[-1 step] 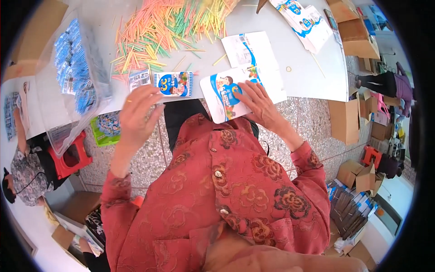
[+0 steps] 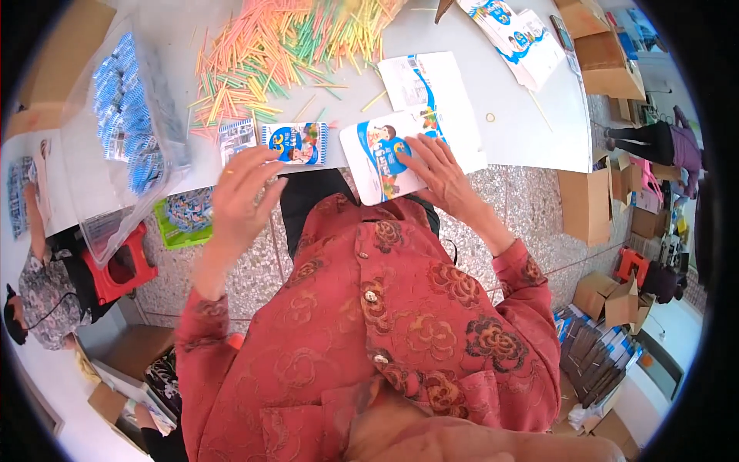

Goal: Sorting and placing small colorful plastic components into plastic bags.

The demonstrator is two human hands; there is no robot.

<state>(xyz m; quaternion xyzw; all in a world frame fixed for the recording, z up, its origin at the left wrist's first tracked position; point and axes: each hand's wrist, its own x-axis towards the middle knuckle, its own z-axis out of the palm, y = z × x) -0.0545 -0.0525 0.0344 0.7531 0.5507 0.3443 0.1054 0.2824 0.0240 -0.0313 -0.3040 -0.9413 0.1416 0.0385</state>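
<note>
Right grip (image 2: pixel 443 173) spread flat, palm pressing a white-and-blue carton flap (image 2: pixel 379 160) at the desk (image 2: pixel 523 131) near edge. Left grip (image 2: pixel 242 192) open, fingers loosely curled, fingertips touching a small blue printed packet (image 2: pixel 296 144) at 9 o'clock of the flap. Flat carton blank (image 2: pixel 427 88) at 12 o'clock, coloured sticks (image 2: pixel 285 46) at 11, clear bag of blue packets (image 2: pixel 127 115) far at 9. Best handled, I judge, by pinning the flap steady while sliding the packet across.

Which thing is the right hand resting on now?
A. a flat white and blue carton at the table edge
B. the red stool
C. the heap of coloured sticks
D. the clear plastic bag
A: the right hand lies flat on the white and blue carton at the table edge.
</note>
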